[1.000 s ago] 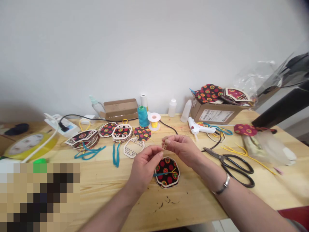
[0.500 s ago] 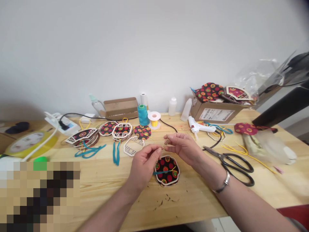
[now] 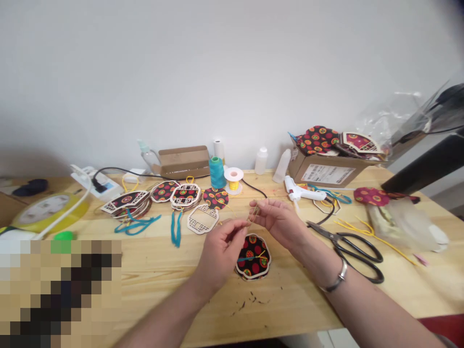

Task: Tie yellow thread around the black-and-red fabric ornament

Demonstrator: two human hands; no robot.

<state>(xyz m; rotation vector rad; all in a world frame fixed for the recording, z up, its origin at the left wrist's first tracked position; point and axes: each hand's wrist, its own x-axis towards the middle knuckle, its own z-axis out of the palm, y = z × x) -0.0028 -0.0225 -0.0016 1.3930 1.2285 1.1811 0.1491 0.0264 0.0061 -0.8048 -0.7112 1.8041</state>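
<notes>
Thin tan piece [image 3: 253,215], mid-view. Around it: openwork frame [image 3: 194,226], 9 o'clock; my left hand [image 3: 222,249], 8, pinching its lower end; patterned disc [image 3: 250,268], 6; my right hand [image 3: 281,222], 3, pinching its upper end; scissors [image 3: 334,237], 3, further out. Two-handed fingertip work; next move seems to need a light, steady pinch.

1 shiny silver-toned bracelet [image 3: 341,276]

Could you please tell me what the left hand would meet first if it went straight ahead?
Beyond the thin piece at its fingertips, probably the right hand, though depth is unclear.
</notes>
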